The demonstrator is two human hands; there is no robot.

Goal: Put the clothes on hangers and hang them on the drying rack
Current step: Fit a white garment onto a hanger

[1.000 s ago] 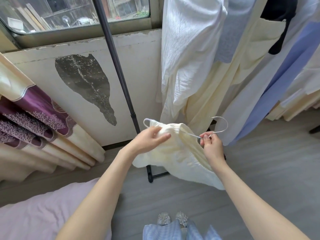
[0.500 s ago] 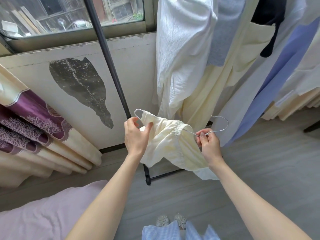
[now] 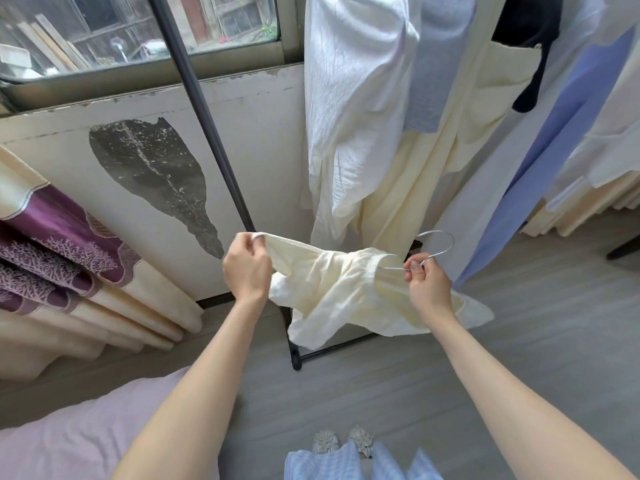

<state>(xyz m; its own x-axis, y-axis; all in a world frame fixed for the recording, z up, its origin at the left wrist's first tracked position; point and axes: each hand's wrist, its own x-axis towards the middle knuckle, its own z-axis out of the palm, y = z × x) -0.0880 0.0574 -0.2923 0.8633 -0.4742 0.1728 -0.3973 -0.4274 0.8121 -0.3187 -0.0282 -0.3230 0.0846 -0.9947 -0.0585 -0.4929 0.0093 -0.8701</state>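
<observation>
Head view, looking down past two bare forearms. Left hand (image 3: 246, 268) curled, fingers and thumb pinching the upper left edge of a cream garment (image 3: 341, 289), pulled over the end of a wire hanger (image 3: 437, 244). Right hand (image 3: 429, 282) likewise curled, thumb and fingers gripping the hanger's neck just below its hook, hook arching up and to the right of the knuckles. Garment stretched between both hands, bunched at the middle, loose cloth sagging below and trailing out behind the right wrist. Behind the hands, dark upright pole of the drying rack (image 3: 194, 109) slanting up to the left, its foot on the grey floor (image 3: 519, 358). Hung clothes (image 3: 349, 109) at upper right, white, cream, grey, black and blue, close above the held garment. Patterned purple curtain (image 3: 52, 244) at left, window (image 3: 104, 29) at top, pink bedding (image 3: 69, 434) at lower left.
</observation>
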